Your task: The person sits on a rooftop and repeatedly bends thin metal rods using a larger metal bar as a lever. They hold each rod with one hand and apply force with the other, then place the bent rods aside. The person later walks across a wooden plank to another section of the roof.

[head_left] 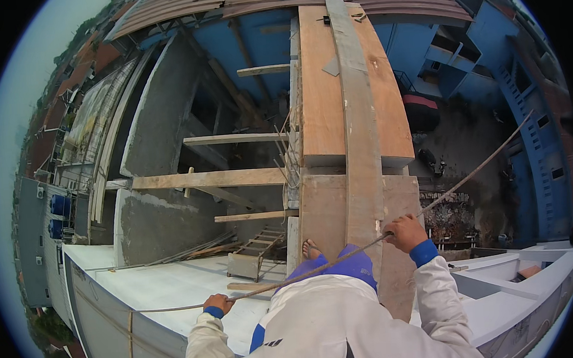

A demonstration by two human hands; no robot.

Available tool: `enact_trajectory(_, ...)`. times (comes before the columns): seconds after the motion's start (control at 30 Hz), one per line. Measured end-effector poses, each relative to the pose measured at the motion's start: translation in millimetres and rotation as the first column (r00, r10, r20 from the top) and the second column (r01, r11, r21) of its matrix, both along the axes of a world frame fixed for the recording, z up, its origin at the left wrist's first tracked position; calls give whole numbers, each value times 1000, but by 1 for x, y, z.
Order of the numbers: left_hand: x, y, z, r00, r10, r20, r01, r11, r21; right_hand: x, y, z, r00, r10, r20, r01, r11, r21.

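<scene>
A long, thin, brown rebar rod [325,266] runs across in front of my body, from low on the left up to the far right. My right hand [406,233] is closed around it near the right side of the planks. Farther down its length, my left hand [219,304] grips it too, left of my waist. The right end [522,122] sticks out over a deep drop. Past my left hand it reaches a sharp corner, where a similar thin length [131,346] hangs down; whether both are one piece I cannot tell.
I stand high up on wooden boards [327,206]. A long grey plank [358,122] leads ahead over plywood [321,98]. Open drops lie on both sides, with wooden beams [214,179] at left. Upright bars [288,156] edge the plywood. A white ledge [168,284] is lower left.
</scene>
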State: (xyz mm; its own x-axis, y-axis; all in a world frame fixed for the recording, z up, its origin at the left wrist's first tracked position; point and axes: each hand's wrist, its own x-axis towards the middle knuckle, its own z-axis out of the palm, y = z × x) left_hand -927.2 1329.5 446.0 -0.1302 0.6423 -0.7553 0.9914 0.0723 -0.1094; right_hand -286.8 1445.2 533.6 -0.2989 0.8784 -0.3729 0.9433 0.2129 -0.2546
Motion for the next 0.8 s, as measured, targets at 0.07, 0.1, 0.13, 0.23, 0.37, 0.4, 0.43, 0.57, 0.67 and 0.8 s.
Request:
enact_trajectory(0.07, 22, 22, -3, 998, 22, 51, -18, 998, -66, 22, 26, -13, 998, -60, -24, 62, 994, 91)
enact_trajectory(0.1, 34, 30, -6, 997, 44, 69, -38, 996, -82, 33, 35, -17, 997, -72, -41, 75, 994, 83)
enact_trajectory(0.13, 46, 37, -10, 993, 71, 91, -62, 993, -103, 43, 45, -19, 995, -89, -42, 92, 994, 60)
enact_trajectory(0.23, 79, 59, -20, 984, 99, 149, -82, 990, -118, 77, 77, -18, 993, -113, -40, 115, 992, 49)
enact_trajectory(0.37, 119, 79, -29, 977, 117, 179, -111, 993, -41, 114, 125, -14, 994, -111, -19, 111, 993, 33)
enact_trajectory(0.4, 126, 89, -32, 976, 145, 163, -145, 989, -11, 119, 141, -17, 996, -81, -50, 84, 993, 77)
enact_trajectory(0.43, 131, 100, -34, 968, 212, 136, -214, 977, -3, 124, 160, -19, 996, -90, -18, 90, 995, 29)
enact_trajectory(0.57, 159, 150, -34, 939, 284, 195, -297, 954, 38, 150, 246, -39, 991, -36, -127, 28, 997, -66)
enact_trajectory(0.67, 193, 196, -29, 937, 291, 195, -298, 954, 6, 178, 309, -59, 992, -129, 13, 128, 957, -260)
enact_trajectory(0.8, 251, 245, -24, 900, 363, 241, -377, 926, 13, 180, 380, -96, 992, -93, 91, 117, 940, -320)
